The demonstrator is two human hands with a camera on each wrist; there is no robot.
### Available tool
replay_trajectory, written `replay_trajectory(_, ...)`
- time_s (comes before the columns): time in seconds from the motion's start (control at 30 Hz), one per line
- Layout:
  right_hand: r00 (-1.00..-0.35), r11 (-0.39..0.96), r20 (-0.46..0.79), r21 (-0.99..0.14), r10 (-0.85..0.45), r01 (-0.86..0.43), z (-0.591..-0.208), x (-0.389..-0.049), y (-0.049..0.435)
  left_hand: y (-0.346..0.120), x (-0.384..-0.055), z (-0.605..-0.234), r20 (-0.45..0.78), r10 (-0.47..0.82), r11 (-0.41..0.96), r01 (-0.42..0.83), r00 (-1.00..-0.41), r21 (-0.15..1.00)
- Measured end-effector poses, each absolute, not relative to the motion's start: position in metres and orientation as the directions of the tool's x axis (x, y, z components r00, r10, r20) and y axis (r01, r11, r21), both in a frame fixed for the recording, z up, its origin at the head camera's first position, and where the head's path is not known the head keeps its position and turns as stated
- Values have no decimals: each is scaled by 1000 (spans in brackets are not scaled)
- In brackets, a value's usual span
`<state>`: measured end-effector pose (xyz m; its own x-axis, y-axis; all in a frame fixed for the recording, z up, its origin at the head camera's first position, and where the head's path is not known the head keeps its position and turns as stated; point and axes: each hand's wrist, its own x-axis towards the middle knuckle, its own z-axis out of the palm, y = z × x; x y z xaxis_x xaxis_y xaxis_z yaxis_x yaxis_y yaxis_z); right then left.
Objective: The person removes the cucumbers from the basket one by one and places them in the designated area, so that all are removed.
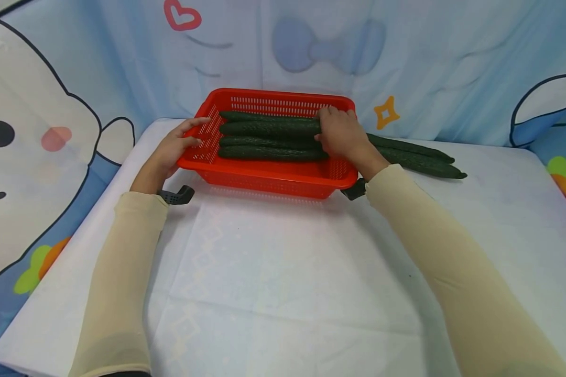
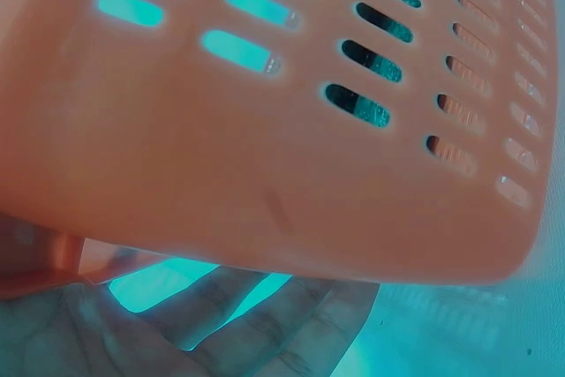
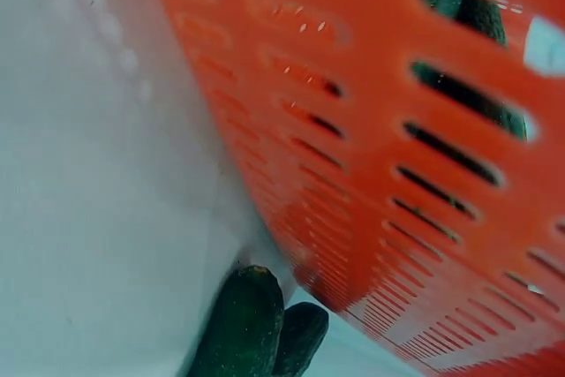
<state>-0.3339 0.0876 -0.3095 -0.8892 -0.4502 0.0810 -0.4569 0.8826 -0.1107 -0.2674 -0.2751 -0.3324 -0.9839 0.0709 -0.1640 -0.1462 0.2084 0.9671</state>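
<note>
A red plastic basket (image 1: 264, 184) with slotted walls stands near the table's back edge. Several long dark green cucumbers (image 1: 269, 153) lie side by side inside it, pointing left to right. My left hand (image 1: 170, 149) holds the basket's left rim, its fingertips reaching over the edge; in the left wrist view its fingers (image 2: 300, 324) show below the rim. At the basket's right end, my right hand (image 1: 341, 133) grips the right end of a cucumber (image 1: 273, 128), and its palm side is hidden. Two more cucumbers (image 1: 424, 161) lie on the table, right of the basket.
A white cloth covers the table (image 1: 283, 272). Directly behind the basket hangs a blue and white printed curtain (image 1: 236, 57). Each wrist wears a dark camera mount (image 1: 176, 195), close to the basket's sides.
</note>
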Motion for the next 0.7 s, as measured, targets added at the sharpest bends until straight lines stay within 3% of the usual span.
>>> replay_trajectory(0.17, -883, 824, 159, -318, -442, -469, -313, -336, 94, -276, -268, -333, -163, 72, 204, -145, -984, 968)
replay_trajectory(0.3, -879, 772, 186, -421, -440, -476, -314, -335, 97, -276, -267, -333, -170, 68, 200, -153, -983, 968)
replay_trajectory(0.7, -884, 719, 208, -518, -419, -463, -313, -336, 97, -277, -266, -334, -165, 47, 194, -153, -985, 969)
